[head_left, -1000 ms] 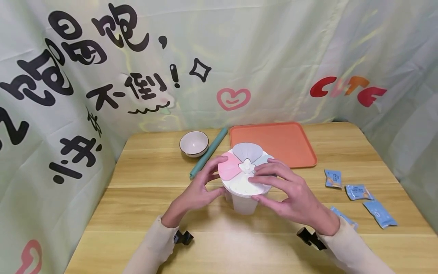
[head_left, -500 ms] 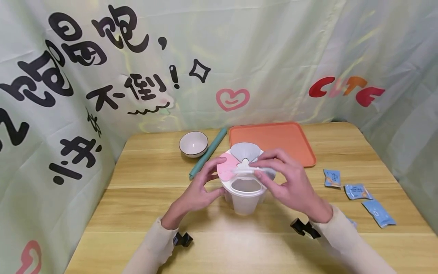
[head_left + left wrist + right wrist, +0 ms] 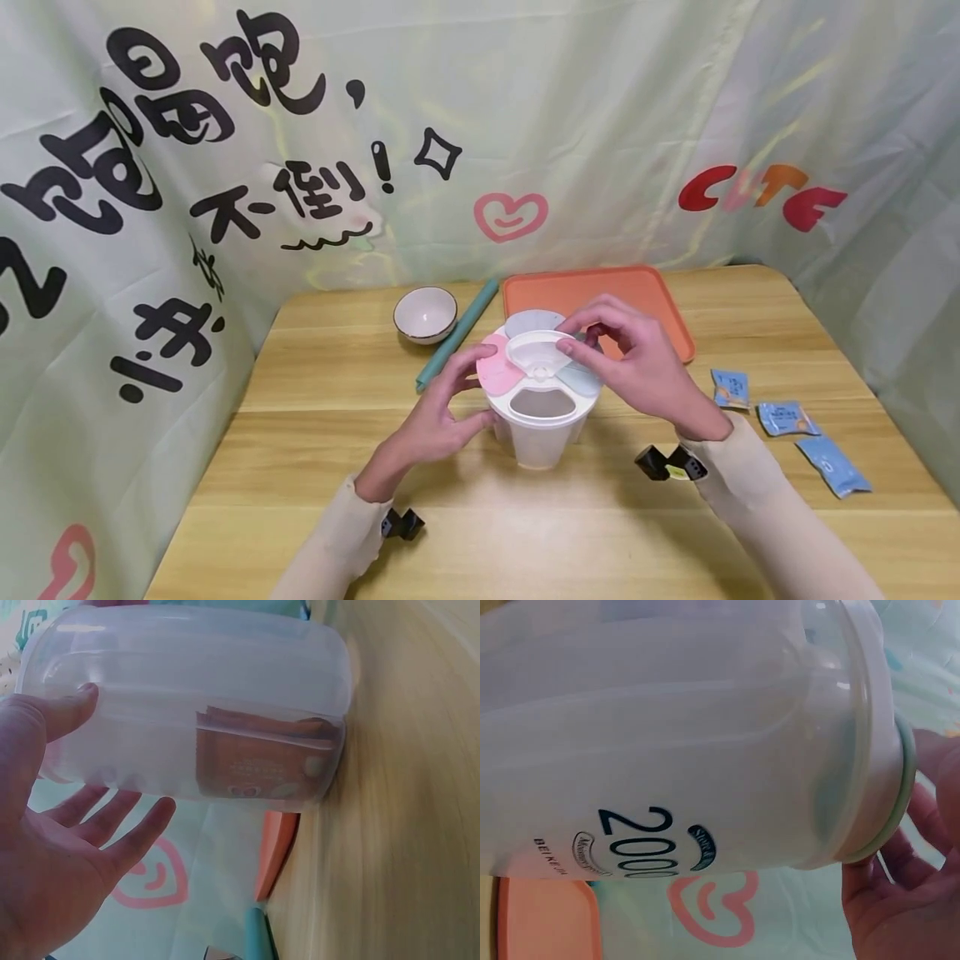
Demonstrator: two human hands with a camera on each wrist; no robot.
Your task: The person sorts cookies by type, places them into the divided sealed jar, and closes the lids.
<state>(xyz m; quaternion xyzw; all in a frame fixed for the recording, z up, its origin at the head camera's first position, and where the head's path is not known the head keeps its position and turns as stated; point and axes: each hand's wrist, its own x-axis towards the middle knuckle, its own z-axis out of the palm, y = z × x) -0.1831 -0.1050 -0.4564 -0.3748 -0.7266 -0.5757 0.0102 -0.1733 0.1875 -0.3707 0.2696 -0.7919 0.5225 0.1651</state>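
A translucent storage container [image 3: 542, 450] with petal-shaped coloured flaps stands upright mid-table. Its white flap [image 3: 536, 344] is tipped up and back, baring a rounded opening [image 3: 542, 403] at the front. With thumb and fingers spread round the left side, my left hand [image 3: 441, 423] holds the container near its rim. My right hand [image 3: 643, 360] pinches the raised white flap at its right edge. In the left wrist view, orange-brown packets [image 3: 262, 761] show through the container wall, low in one compartment. The right wrist view shows printing on the container [image 3: 705, 750], including "2000".
Behind the container lies an orange tray [image 3: 667, 325]. A white bowl [image 3: 425, 315] and a green rolled-up length [image 3: 459, 335] are at the back left. Several blue packets [image 3: 832, 467] lie on the table's right side. A printed curtain [image 3: 615, 108] hangs behind the table [image 3: 315, 533].
My right hand has lifted the white flap from lying flat to tipped back, uncovering the front opening. My left hand has stayed on the container's left side.
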